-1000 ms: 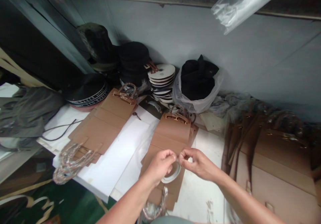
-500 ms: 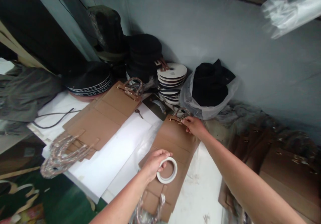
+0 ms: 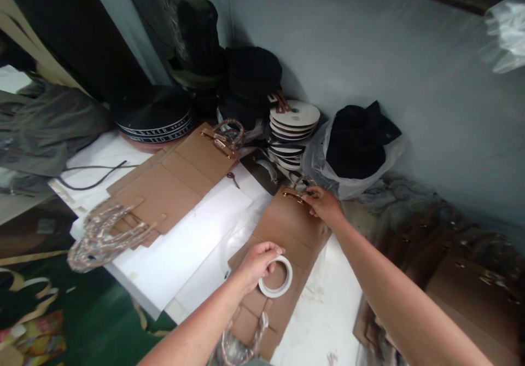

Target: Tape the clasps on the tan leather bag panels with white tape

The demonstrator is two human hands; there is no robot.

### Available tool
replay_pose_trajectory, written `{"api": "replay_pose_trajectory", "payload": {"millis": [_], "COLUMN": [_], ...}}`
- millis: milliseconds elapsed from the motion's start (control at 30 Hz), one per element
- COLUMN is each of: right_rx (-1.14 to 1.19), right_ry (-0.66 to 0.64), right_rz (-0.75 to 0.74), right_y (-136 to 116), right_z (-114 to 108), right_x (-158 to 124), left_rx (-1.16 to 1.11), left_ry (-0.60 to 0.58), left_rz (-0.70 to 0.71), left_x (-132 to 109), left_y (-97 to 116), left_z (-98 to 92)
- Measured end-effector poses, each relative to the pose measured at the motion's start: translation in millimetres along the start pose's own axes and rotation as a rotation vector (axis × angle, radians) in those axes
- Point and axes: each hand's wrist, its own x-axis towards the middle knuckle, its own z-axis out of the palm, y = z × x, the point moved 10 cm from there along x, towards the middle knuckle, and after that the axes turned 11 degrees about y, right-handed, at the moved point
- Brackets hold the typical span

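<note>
My left hand (image 3: pixel 262 265) is closed on a white roll of tape (image 3: pixel 289 279), holding it above a brown bag panel (image 3: pixel 287 226). My right hand (image 3: pixel 326 204) is at the panel's far end, its fingers pinched beside the gold metal fitting (image 3: pixel 293 196). Whether they grip the panel's edge or something small is hard to make out. Plastic-wrapped handles (image 3: pixel 262 333) hang at the panel's near end. To the left lies a stack of similar brown panels (image 3: pixel 176 183), with wrapped handles (image 3: pixel 102 234) at its near end.
Behind the panels stand a stack of white reels (image 3: pixel 295 115), black webbing rolls (image 3: pixel 254 70) and a plastic bag (image 3: pixel 314 152) with black material. More brown bag pieces (image 3: pixel 463 295) lie at the right. White sheets (image 3: pixel 184 267) cover part of the table, whose front edge drops to a green floor.
The view has shifted slightly, so the background sits further right and the hanging plastic shows less. Both hands keep nearly the same places on the panel; the tape roll stays in my left hand.
</note>
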Motion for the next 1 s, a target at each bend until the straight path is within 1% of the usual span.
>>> {"api": "replay_pose_trajectory", "payload": {"millis": [100,167,300,500,567,667,767,867,933,1000], "right_rx": [0.004,-0.023,-0.158,-0.538,-0.646,-0.726,-0.715,-0.699,-0.708,-0.739], "right_ry": [0.122,0.158,0.146,0.228,0.221,0.171,0.131,0.125,0.134,0.153], "right_rz": [-0.104,-0.156,-0.242,-0.491,-0.554,-0.575,-0.580,-0.566,-0.549,-0.511], "right_y": [-8,-12,-18,-39,-45,-47,-49,-51,-52,-48], "right_z": [-13,-17,-14,-3,1,6,6,-1,-12,-31], "right_x": [-6,-11,-17,-26,-28,-28,-28,-34,-44,-57], "left_rx": [0.003,-0.001,-0.003,-0.005,-0.016,-0.042,-0.073,-0.118,-0.120,-0.085], "left_ry": [0.007,0.012,0.021,0.027,0.022,0.010,-0.005,-0.023,-0.020,-0.011], "left_rz": [-0.003,0.003,0.008,0.001,0.000,0.001,0.005,0.020,0.043,0.077], "left_x": [0,1,1,0,0,-4,-17,-41,-60,-80], "left_y": [-2,-2,-4,-3,-1,4,9,14,18,23], "left_z": [-0.4,-1.1,-2.1,-2.1,-2.0,-1.9,-1.4,-1.1,-2.7,-4.7]}}
